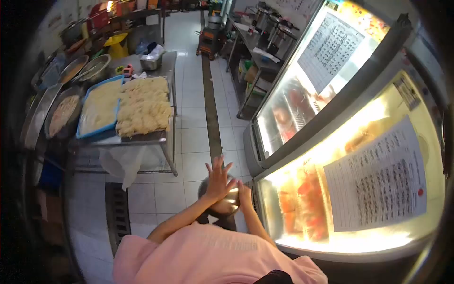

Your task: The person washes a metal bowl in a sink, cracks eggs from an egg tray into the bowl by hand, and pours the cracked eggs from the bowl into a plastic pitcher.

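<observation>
Just in front of my body is a round, shiny metal bowl (228, 204), low over the tiled floor and partly hidden by my hands. My left hand (218, 182) lies across its left side with the fingers stretched out and spread. At the bowl's right rim, my right hand (245, 195) grips the edge with its fingers together. What is inside the bowl does not show.
Lit glass-door fridges (307, 208) with handwritten sheets stand close on my right. To the left, a metal table (163, 142) carries a blue tray (85, 134), a slab of pale dough-like food (144, 106) and several bowls. A floor drain (117, 208) and tiled aisle lie between.
</observation>
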Demonstrator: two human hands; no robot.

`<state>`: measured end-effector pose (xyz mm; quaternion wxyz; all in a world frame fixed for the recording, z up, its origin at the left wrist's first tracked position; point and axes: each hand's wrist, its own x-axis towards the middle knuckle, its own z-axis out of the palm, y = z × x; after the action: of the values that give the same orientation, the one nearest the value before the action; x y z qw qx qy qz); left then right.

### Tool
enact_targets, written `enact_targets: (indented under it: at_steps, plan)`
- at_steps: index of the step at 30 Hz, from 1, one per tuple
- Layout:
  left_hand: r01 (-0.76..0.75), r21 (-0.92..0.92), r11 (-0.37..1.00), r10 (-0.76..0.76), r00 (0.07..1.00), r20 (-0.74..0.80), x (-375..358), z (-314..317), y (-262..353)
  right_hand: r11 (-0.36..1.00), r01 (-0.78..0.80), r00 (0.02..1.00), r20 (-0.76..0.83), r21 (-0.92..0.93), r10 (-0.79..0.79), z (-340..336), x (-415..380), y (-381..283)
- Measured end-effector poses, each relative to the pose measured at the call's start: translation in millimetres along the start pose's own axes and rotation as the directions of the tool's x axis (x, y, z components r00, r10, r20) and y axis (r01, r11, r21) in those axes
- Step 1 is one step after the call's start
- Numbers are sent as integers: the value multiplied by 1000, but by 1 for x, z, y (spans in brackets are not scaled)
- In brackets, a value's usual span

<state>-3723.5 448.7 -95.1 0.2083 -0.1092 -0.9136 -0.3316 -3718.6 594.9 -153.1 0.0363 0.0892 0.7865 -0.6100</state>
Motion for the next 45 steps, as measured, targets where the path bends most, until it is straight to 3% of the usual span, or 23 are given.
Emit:
enact_targets:
  at_steps: [3, 4, 7, 9, 11, 12, 13, 16, 18, 20, 21, 24, 27, 30, 31, 33, 34, 36, 37, 38, 41, 42, 45]
  plan:
    - [-37, -117, 992, 33, 999, -33, 90, 4, -20, 911, 103, 961, -196, -399, -195, 4, 96, 19]
    - [-86, -135, 987, 77, 995, -68, 125, -4, -19, 924, 105, 961, -201, -368, -190, 0, 118, 6]
    - [-252, -106, 962, 240, 964, -111, 215, 10, -57, 975, 20, 993, -108, -221, -45, 13, 202, -48]
    - [-191, -138, 972, 181, 980, -81, 264, 46, -102, 933, -99, 994, 69, 347, 80, 37, 272, -65]
    - [-22, -218, 976, 7, 998, -69, 327, 68, -141, 994, 67, 998, 27, -85, -65, 29, 351, -63]
    - [2, -342, 940, -49, 990, -130, 360, 66, -155, 942, 165, 986, 23, -294, -166, 26, 402, -71]
    - [-82, -331, 940, 12, 978, -209, 401, 50, -157, 906, 48, 995, -57, -421, -79, 26, 435, -88]
    - [-231, -267, 936, 127, 926, -355, 487, 3, -175, 882, 75, 967, -181, -465, -177, 60, 533, -90]
    - [-219, -157, 963, 157, 930, -334, 525, 4, -208, 833, 475, 877, 74, -284, -475, 96, 591, -112]
    - [-104, -52, 993, 87, 960, -268, 559, 17, -252, 963, 261, 930, 247, 71, -271, 147, 625, -189]
    - [4, 6, 1000, -3, 977, -214, 575, 34, -286, 953, -196, 918, 385, 231, 95, 166, 630, -252]
    - [199, 48, 979, -182, 952, -247, 636, 43, -370, 950, -202, 871, 488, 239, 62, 209, 718, -297]
    - [268, 36, 963, -244, 918, -312, 696, 34, -433, 935, -279, 895, 413, 220, 170, 260, 813, -277]
    - [215, -33, 976, -210, 890, -404, 778, 8, -469, 955, -266, 919, 334, 134, 210, 297, 926, -181]
    - [179, -49, 983, -182, 880, -438, 805, -7, -480, 976, -185, 944, 254, -118, 209, 309, 945, -194]
    - [175, -19, 984, -165, 885, -436, 842, -20, -512, 806, -47, 983, 115, -590, 141, 338, 973, -226]
    - [173, 16, 985, -149, 889, -434, 859, -25, -530, 762, 222, 974, 173, -608, -147, 362, 983, -240]
    - [197, 45, 979, -159, 889, -429, 896, -24, -574, 1000, 2, 952, 305, -30, 7, 417, 984, -323]
    - [222, 39, 974, -186, 890, -417, 909, -8, -601, 950, -175, 914, 401, 259, 59, 440, 989, -349]
    - [248, 30, 968, -216, 890, -402, 922, -11, -622, 934, -256, 912, 384, 251, 147, 471, 1024, -334]
    - [305, 113, 946, -206, 830, -519, 966, -69, -680, 972, 84, 896, 443, -221, 23, 536, 1127, -316]
    - [293, 38, 955, -215, 776, -594, 977, -87, -696, 887, 307, 904, 396, -344, -159, 565, 1153, -318]
    - [392, 99, 915, -234, 713, -660, 1002, -115, -766, 721, 651, 671, 624, -237, -400, 662, 1179, -385]
